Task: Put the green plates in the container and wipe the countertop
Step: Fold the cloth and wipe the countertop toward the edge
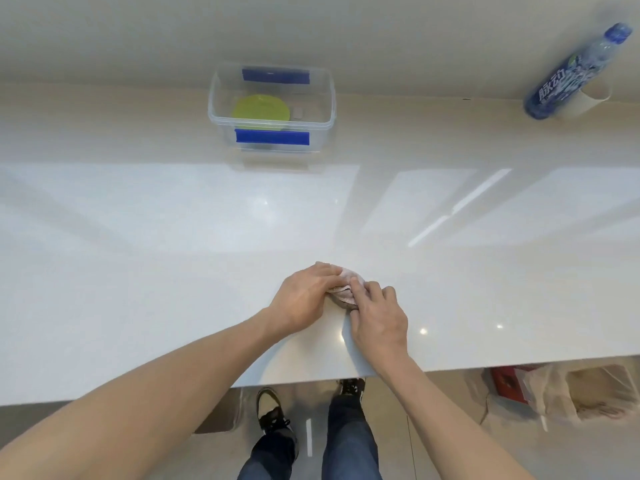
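Both hands bunch a pinkish cloth (344, 289) on the white countertop (173, 289), left hand (304, 299) and right hand (379, 317) closed over it from either side. A loosely wadded cloth could slip free mid-wipe. At 12 o'clock, well apart, the green plates (261, 110) lie inside the clear container (323, 109).

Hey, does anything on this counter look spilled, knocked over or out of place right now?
Nothing stands out. The green plates lie inside the clear container, the blue bottle stands at the far right, and both the left hand and right hand hold a bunched cloth on the countertop. No spill shows.
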